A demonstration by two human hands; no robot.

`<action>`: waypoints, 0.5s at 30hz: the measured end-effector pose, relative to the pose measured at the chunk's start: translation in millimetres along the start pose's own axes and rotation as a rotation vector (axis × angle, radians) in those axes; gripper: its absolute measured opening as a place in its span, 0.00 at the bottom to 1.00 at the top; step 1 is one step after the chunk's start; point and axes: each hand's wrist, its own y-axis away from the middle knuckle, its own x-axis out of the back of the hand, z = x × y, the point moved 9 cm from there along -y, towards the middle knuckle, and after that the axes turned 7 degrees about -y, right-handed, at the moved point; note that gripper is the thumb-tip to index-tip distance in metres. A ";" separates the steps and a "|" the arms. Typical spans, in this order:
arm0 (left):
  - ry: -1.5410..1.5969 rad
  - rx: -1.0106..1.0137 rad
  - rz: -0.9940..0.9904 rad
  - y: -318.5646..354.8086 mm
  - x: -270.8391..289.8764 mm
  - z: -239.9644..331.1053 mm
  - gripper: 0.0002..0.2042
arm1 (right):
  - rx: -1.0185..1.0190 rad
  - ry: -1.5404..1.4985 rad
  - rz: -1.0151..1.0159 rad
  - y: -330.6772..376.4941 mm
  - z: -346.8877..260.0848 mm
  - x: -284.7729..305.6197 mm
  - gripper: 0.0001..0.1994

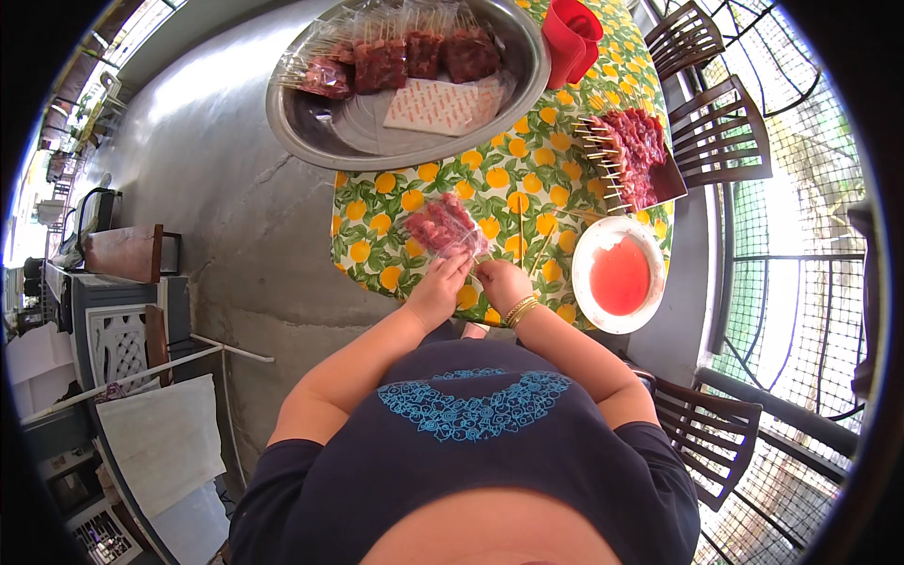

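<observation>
A clear plastic bag of raw red meat skewers (438,226) lies near the front edge of the table. My left hand (439,287) has its fingers closed on the near end of the bag. Close beside it, my right hand (504,284) is pinched at the same end, where thin stick ends show; the fingertips hide exactly what it grips. Loose bamboo sticks (522,226) rest on the cloth just beyond my right hand.
A big metal basin (330,155) holds several bagged skewer bundles (381,66) and a white printed pack (443,106). At right are a tray of unbagged skewers (636,155) and a bowl of red liquid (619,273). A red container (570,42), wooden chairs (720,132) and patterned tablecloth (372,259) surround these.
</observation>
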 end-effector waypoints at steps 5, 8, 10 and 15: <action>-0.022 0.009 -0.024 -5.0 3.2 2.0 0.23 | -0.104 0.136 -0.220 -4.3 9.7 7.3 0.12; -0.071 0.060 -0.065 -6.4 7.0 2.3 0.21 | -0.201 -0.170 0.302 -18.6 54.5 102.5 0.10; -0.076 0.071 -0.054 -8.8 9.4 5.0 0.21 | -0.260 -0.535 0.705 -20.1 103.7 165.6 0.11; -0.080 0.051 -0.037 -16.7 12.9 7.3 0.17 | -0.548 -0.879 0.957 -28.6 186.5 238.7 0.11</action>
